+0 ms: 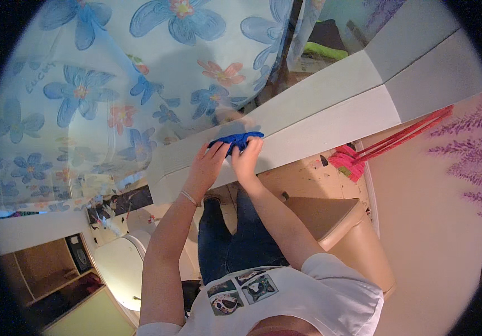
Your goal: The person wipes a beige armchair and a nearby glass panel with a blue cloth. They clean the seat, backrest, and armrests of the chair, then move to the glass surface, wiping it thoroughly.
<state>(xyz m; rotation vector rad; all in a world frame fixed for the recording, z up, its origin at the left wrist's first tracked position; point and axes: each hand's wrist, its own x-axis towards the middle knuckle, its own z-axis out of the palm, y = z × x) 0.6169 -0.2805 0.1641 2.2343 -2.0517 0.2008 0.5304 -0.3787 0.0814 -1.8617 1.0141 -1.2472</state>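
Both my hands are together on a bunched blue cloth [237,138], which lies against a long white ledge [308,130]. My left hand [208,166] presses its fingers onto the cloth's left part. Close beside it, my right hand [246,158] grips the right part, thumb and fingers on the fabric. Some of the cloth is hidden under the fingers. Behind the ledge is a glass pane [173,122] with a faint reflection of a hand. Fabric printed with blue and coral flowers [157,54] shows through the glass.
At right, a broom with pink bristles [346,161] and a red handle leans by a wall with purple flower prints [459,168]. A beige padded seat [325,214] stands beside my legs. At left are a white rounded seat [119,269] and a wooden shelf unit [45,264].
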